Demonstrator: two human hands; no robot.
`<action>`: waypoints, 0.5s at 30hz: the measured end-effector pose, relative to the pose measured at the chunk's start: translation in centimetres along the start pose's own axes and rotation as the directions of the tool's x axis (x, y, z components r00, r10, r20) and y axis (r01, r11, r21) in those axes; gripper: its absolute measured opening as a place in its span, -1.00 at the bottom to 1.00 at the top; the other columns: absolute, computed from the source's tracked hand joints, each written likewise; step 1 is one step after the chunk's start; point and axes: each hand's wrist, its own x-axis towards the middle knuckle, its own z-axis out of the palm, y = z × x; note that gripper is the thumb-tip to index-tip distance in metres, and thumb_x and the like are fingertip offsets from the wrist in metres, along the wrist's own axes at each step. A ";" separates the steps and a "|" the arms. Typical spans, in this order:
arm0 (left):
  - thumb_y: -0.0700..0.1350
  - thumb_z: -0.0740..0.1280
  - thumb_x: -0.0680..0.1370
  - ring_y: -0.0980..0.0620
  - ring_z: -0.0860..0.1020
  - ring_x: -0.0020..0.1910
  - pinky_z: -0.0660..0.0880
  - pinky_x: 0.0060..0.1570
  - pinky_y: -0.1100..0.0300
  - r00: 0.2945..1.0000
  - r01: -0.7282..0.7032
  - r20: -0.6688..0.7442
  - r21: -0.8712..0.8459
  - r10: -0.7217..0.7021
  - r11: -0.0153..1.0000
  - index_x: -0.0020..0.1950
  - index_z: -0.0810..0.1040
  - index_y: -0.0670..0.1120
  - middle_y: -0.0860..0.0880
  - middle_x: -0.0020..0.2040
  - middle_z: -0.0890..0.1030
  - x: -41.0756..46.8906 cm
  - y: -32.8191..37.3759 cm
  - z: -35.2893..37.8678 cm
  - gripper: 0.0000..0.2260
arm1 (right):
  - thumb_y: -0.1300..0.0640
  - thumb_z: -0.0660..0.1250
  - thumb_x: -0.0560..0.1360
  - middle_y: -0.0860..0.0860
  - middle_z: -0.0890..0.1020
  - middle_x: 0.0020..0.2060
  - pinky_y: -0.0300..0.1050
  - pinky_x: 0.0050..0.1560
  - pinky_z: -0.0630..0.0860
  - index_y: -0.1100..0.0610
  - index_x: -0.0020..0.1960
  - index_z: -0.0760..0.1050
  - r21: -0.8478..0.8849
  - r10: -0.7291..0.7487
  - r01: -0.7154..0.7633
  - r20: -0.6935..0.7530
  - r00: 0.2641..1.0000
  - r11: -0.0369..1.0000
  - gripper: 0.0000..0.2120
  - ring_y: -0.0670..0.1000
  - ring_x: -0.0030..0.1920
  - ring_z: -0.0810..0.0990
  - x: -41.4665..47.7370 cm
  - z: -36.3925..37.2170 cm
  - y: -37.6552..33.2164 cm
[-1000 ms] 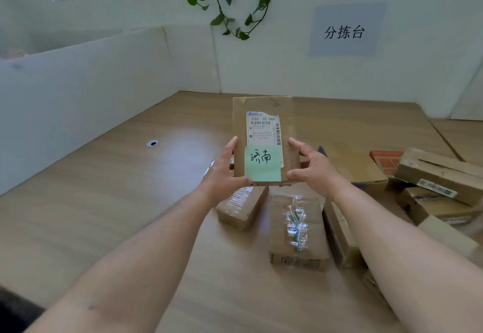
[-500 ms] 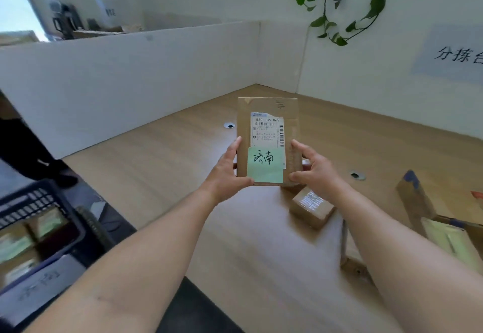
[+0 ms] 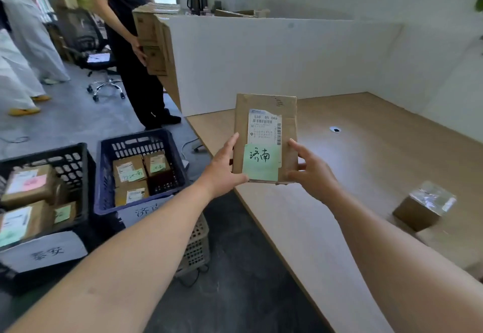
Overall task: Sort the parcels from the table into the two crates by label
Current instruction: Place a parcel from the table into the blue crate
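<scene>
The parcel [image 3: 265, 134] is held upright between both hands over the table's [image 3: 366, 165] near edge, its green note [image 3: 261, 163] turned to the camera. It is gripped at its lower left edge by the left hand [image 3: 224, 168] and at its lower right by the right hand [image 3: 311, 173], thumbs in front and fingers behind. Since a second ago this grip has been kept while the view has been swung away from the heap of parcels towards the floor, so that both crates are now brought into sight to the left of the left hand. The label is judged to have been read and the carry begun. The blue crate [image 3: 136, 136], nearer the left hand, is loaded with at least three brown parcels bearing green notes, and its sign [image 3: 149, 211] seems to start with the same character as the held note, so it is judged the likely target. Farther left, the black crate [image 3: 44, 151] is filled with several parcels, one marked pink. One small taped box [image 3: 423, 204] is left on the table beyond the right hand
</scene>
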 end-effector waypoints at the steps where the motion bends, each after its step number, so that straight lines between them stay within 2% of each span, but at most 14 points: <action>1: -0.18 0.45 0.46 0.04 0.22 0.48 0.22 0.28 0.23 1.000 0.019 -0.015 -0.003 -0.019 1.000 0.57 -0.08 0.16 0.03 0.53 0.20 -0.6 -1.0 -1.2 -0.11 | 0.31 0.36 0.48 -0.03 0.54 0.14 -0.27 -0.20 0.49 -0.15 0.50 0.19 -0.001 -0.005 0.005 0.027 1.000 1.000 -0.27 -0.02 0.03 0.58 0.4 1.4 -0.9; 4: -0.20 0.44 0.48 0.07 0.19 0.47 0.25 0.28 0.24 0.995 0.061 -0.076 -0.017 -0.062 0.998 0.57 -0.07 0.16 0.04 0.54 0.18 -2.5 -3.8 -4.6 -0.13 | 0.30 0.36 0.50 -0.02 0.52 0.13 -0.36 -0.36 0.50 -0.14 0.50 0.17 0.004 -0.030 0.030 0.110 0.993 1.000 -0.29 -0.05 -0.03 0.56 1.4 5.7 -3.2; 8: -0.23 0.43 0.48 0.10 0.21 0.44 0.20 0.21 0.32 0.979 0.121 -0.162 -0.028 -0.124 0.992 0.57 -0.06 0.15 0.05 0.54 0.16 -4.5 -7.4 -8.5 -0.13 | 0.32 0.36 0.50 -0.03 0.49 0.16 -0.39 -0.41 0.49 -0.10 0.51 0.15 0.004 -0.083 0.084 0.208 0.975 0.996 -0.28 -0.18 -0.11 0.52 2.8 11.0 -5.6; 12: -0.23 0.45 0.44 0.02 0.16 0.51 0.17 0.41 0.14 0.951 0.203 -0.231 -0.040 -0.207 0.978 0.56 -0.06 0.19 0.04 0.55 0.14 -5.9 -10.8 -11.4 -0.09 | 0.37 0.38 0.45 0.04 0.51 0.18 -0.35 -0.32 0.54 -0.06 0.51 0.18 0.013 -0.108 0.109 0.286 0.952 0.994 -0.24 -0.05 -0.03 0.55 4.4 15.8 -7.3; 15: -0.20 0.47 0.43 -0.02 0.22 0.49 0.25 0.44 -0.07 0.929 0.258 -0.261 -0.053 -0.263 0.965 0.54 -0.07 0.26 0.05 0.56 0.15 -6.2 -12.8 -13.1 -0.07 | 0.37 0.39 0.44 0.04 0.51 0.15 -0.39 -0.33 0.51 -0.08 0.51 0.18 0.033 -0.124 0.120 0.348 0.929 0.992 -0.23 -0.12 -0.05 0.55 6.2 18.7 -7.7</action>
